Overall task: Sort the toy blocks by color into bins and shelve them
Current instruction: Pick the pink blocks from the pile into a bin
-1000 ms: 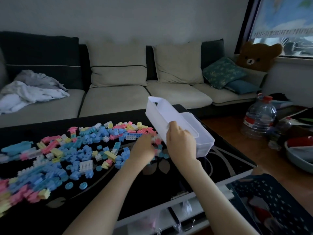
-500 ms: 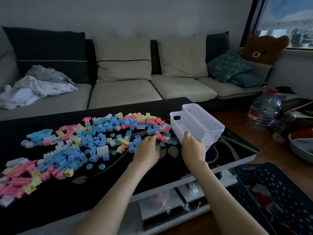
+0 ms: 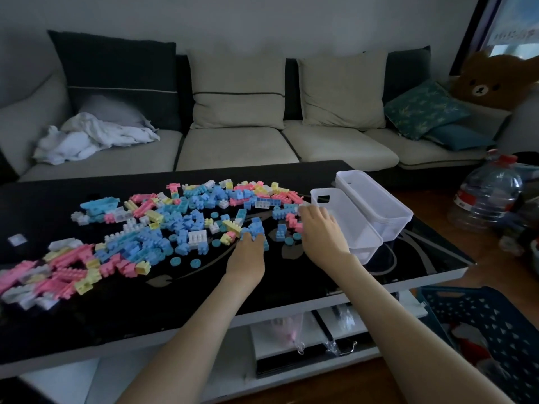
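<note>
Several pastel toy blocks (image 3: 175,223) in blue, pink, yellow and white lie spread over the left and middle of the black glass table (image 3: 175,301). Two white translucent bins stand side by side at the table's right end, the near bin (image 3: 360,228) and the far bin (image 3: 379,205); I see no blocks in either. My left hand (image 3: 248,252) rests at the pile's near edge, its fingers curled down over a blue block (image 3: 258,227). My right hand (image 3: 320,228) lies just left of the near bin, fingers spread over small pink blocks (image 3: 293,221).
A beige sofa (image 3: 233,147) with a white cloth heap (image 3: 90,138) runs behind the table. On the floor to the right stand a large water bottle (image 3: 487,196) and a blue perforated basket (image 3: 481,325). A white lower shelf (image 3: 291,345) sits under the table.
The bins went from tilted in my right hand to standing flat on the table. My right hand let go and moved left onto the blocks. My left hand stayed on the pile.
</note>
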The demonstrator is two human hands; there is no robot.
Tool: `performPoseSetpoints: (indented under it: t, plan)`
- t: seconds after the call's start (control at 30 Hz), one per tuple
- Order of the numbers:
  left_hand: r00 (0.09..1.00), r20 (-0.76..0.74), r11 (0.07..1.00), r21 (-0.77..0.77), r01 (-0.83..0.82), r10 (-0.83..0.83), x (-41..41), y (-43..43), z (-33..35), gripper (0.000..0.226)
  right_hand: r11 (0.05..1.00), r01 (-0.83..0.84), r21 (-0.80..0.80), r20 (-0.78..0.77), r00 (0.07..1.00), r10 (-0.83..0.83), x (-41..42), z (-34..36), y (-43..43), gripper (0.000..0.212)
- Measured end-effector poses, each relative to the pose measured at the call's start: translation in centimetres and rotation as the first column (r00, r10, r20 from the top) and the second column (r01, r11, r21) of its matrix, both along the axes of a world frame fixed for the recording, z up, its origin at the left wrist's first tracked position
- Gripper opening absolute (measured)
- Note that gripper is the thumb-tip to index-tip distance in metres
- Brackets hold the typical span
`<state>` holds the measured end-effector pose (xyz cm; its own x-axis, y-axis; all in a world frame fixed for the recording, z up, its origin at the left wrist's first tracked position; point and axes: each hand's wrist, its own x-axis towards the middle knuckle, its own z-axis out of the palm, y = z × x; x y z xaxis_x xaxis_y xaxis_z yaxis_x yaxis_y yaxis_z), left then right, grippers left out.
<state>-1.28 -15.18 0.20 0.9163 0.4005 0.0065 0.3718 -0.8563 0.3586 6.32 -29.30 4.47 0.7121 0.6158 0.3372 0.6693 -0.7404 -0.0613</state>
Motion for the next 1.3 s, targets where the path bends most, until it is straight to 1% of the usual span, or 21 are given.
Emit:
performPoseSetpoints:
  t: [0.03, 0.07, 0.13, 0.2, 0.27, 0.33, 0.4, 0.47, 0.5, 0.57, 0.63, 0.73, 0.8, 0.83, 0.87, 0.97, 1.07, 1.13, 1.17, 1.27, 1.3]
  plan:
    - [1.000, 0.028, 1.000, -0.020, 0.000, 0.001, 0.1, 0.3, -0.3, 0.031, 0.997, -0.073, -0.022, -0.030, 0.997, 0.072, 0.5, -0.1, 0.7, 0.050]
    - [0.998, 0.058, 0.999, -0.047, -0.005, 0.008, 0.1, 0.6, -0.6, 0.025, 0.994, -0.105, -0.030, -0.085, 0.991, 0.102, 0.9, -0.4, 1.3, 0.056]
    - [0.993, 0.113, 0.994, -0.111, -0.015, 0.027, -0.2, 1.0, -1.1, 0.018, 0.996, -0.089, 0.027, -0.234, 0.968, 0.093, 1.7, -1.6, 2.3, 0.066]
    - [0.987, 0.150, 0.985, -0.168, -0.029, 0.054, -0.5, 1.3, -1.6, 0.017, 0.993, -0.029, 0.115, -0.317, 0.946, 0.065, 2.8, -3.6, 3.1, 0.062]
    - [0.982, 0.182, 0.987, -0.158, -0.019, 0.048, -0.5, 1.4, -1.8, 0.014, 0.982, 0.065, 0.177, -0.305, 0.952, -0.008, 4.0, -4.8, 3.3, 0.059]
    - [0.974, 0.227, 0.996, -0.084, 0.018, 0.002, 0.0, 1.6, -1.7, 0.017, 0.967, 0.146, 0.208, -0.292, 0.953, -0.081, 5.1, -5.3, 3.1, 0.057]
    - [0.950, 0.313, 0.999, -0.050, 0.013, 0.004, 1.0, 1.8, -1.0, 0.020, 0.977, 0.132, 0.165, -0.215, 0.972, -0.095, 5.6, -5.8, 3.0, 0.049]
    - [0.909, 0.415, 0.998, -0.067, -0.020, 0.046, 2.6, 1.8, 0.1, 0.019, 0.980, 0.093, 0.176, -0.143, 0.987, -0.068, 6.0, -6.4, 3.2, 0.037]
    - [0.891, 0.451, 0.997, -0.075, -0.026, 0.057, 3.4, 1.7, 0.6, 0.019, 0.977, 0.082, 0.199, -0.129, 0.990, -0.057, 6.0, -6.6, 3.4, 0.033]
    - [0.882, 0.470, 0.997, -0.072, -0.013, 0.046, 4.9, 1.3, 1.1, 0.016, 0.971, 0.076, 0.225, -0.127, 0.991, -0.049, 6.2, -6.7, 3.7, 0.027]
    - [0.894, 0.446, 0.996, -0.086, 0.000, 0.039, 6.2, 0.8, 1.1, 0.015, 0.976, 0.075, 0.207, -0.165, 0.985, -0.040, 6.4, -6.4, 3.9, 0.032]
    - [0.936, 0.349, 0.996, -0.089, -0.008, 0.039, 7.6, 0.6, 0.8, 0.029, 0.992, 0.042, 0.115, -0.255, 0.967, -0.011, 6.3, -5.8, 3.7, 0.047]
    - [0.979, 0.203, 0.999, 0.017, -0.029, 0.025, 8.5, 0.6, 0.7, 0.035, 1.000, 0.004, 0.024, -0.221, 0.975, 0.001, 6.1, -5.7, 3.5, 0.047]
    - [0.991, 0.130, 0.997, 0.066, -0.037, 0.028, 8.9, 0.7, 0.9, 0.037, 1.000, -0.003, 0.011, -0.209, 0.978, 0.005, 5.9, -5.7, 3.4, 0.045]
    - [0.997, 0.076, 0.995, 0.090, -0.032, 0.026, 9.3, 0.6, 1.1, 0.038, 1.000, 0.004, 0.016, -0.212, 0.977, 0.000, 5.9, -5.5, 3.3, 0.043]
    - [1.000, -0.019, 0.997, 0.073, 0.009, -0.008, 10.1, 0.2, 1.8, 0.038, 0.997, 0.041, 0.063, -0.254, 0.967, -0.024, 6.2, -4.4, 3.2, 0.039]
    - [0.993, -0.114, 0.994, 0.098, 0.038, -0.027, 10.2, 0.4, 2.2, 0.031, 0.973, 0.040, 0.225, -0.311, 0.950, 0.033, 6.3, -2.3, 3.2, 0.031]
    - [0.990, -0.132, 0.988, 0.134, 0.072, -0.054, 10.1, 0.6, 2.1, 0.029, 0.945, 0.049, 0.325, -0.334, 0.940, 0.066, 6.4, -0.6, 2.8, 0.030]
    - [0.990, -0.120, 0.986, 0.142, 0.090, -0.073, 10.0, 0.6, 2.0, 0.027, 0.937, 0.065, 0.343, -0.332, 0.942, 0.056, 6.5, 0.1, 2.4, 0.030]
    - [0.995, -0.053, 0.985, 0.144, 0.096, -0.089, 9.7, 0.4, 1.9, 0.014, 0.931, 0.145, 0.335, -0.329, 0.944, -0.029, 7.6, 1.3, 0.7, 0.031]
    - [0.996, -0.041, 0.986, 0.144, 0.087, -0.082, 9.6, 0.2, 2.0, 0.014, 0.931, 0.181, 0.318, -0.338, 0.939, -0.067, 7.9, 1.5, 0.1, 0.031]
